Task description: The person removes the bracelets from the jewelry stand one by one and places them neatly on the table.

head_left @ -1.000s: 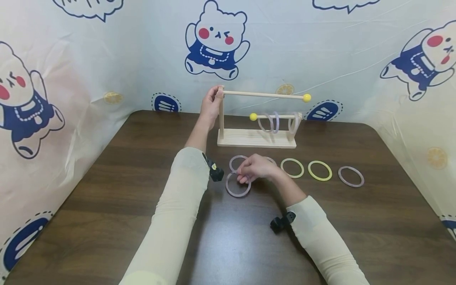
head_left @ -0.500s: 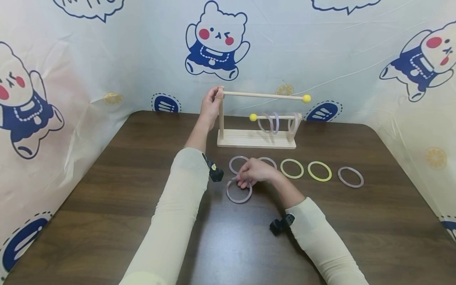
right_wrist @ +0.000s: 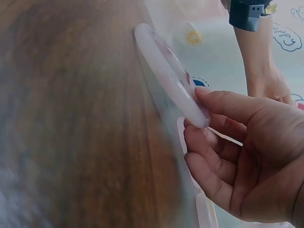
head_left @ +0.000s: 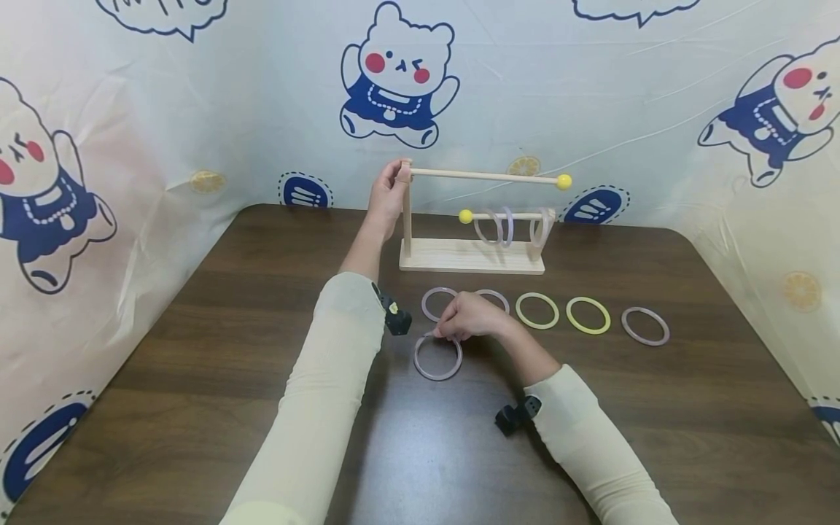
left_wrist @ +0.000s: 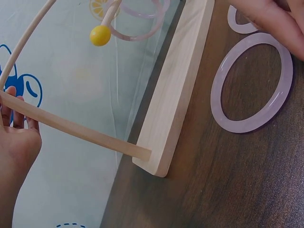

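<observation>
My right hand (head_left: 474,317) pinches a lilac bangle (right_wrist: 164,66) at its edge between thumb and fingers; in the right wrist view it tilts up from the tabletop. At the back of the table stands a wooden bangle stand (head_left: 459,257) with two rods tipped by yellow balls. My left hand (head_left: 387,193) grips the top of its left post (left_wrist: 76,129), where the upper rod joins. That upper rod (head_left: 485,174) is bare. Several pale lilac bangles (head_left: 510,227) hang on the lower rod. Another lilac bangle (left_wrist: 218,90) lies just beyond my right fingers.
Along the row to the right lie a lilac bangle (head_left: 502,297) partly behind my right hand, two yellow-green bangles, one (head_left: 556,312) nearer and one (head_left: 609,319) farther, and a lilac bangle (head_left: 666,332) at the end. A printed curtain (head_left: 275,109) surrounds the brown table (head_left: 197,408).
The pinched bangle and my right hand have shifted slightly toward me, away from the bangle behind. My fingers have drawn to its far edge. My left hand stays on the post.
</observation>
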Motion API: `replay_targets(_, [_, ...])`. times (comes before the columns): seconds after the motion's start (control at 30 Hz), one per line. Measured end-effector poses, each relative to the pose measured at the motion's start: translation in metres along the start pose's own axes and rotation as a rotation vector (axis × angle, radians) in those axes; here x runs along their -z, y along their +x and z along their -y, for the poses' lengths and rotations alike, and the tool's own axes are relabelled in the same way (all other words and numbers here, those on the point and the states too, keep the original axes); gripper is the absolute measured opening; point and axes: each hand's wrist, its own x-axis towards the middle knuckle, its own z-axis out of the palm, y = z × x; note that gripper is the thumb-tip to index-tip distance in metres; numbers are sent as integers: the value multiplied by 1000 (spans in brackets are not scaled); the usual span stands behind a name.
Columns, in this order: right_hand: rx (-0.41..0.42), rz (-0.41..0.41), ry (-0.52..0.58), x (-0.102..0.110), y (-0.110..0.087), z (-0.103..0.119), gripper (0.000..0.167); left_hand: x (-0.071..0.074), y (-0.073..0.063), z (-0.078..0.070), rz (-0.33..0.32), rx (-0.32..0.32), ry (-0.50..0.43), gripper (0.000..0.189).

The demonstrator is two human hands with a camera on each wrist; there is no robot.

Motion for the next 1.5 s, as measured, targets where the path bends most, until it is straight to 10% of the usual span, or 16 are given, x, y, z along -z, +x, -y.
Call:
replay_targets(0.47, [82,-109,-222,-2,2,1,5,-1,1,2,-14,-14,18,42])
replay_targets(1.03, [39,-157,-147,6,2,0,6,-1,-1,-2,-13,8,11,42])
replay_targets(1.5, [-10,-636,-322,42,4,-1,11,0,1,1,-6,0,22,44])
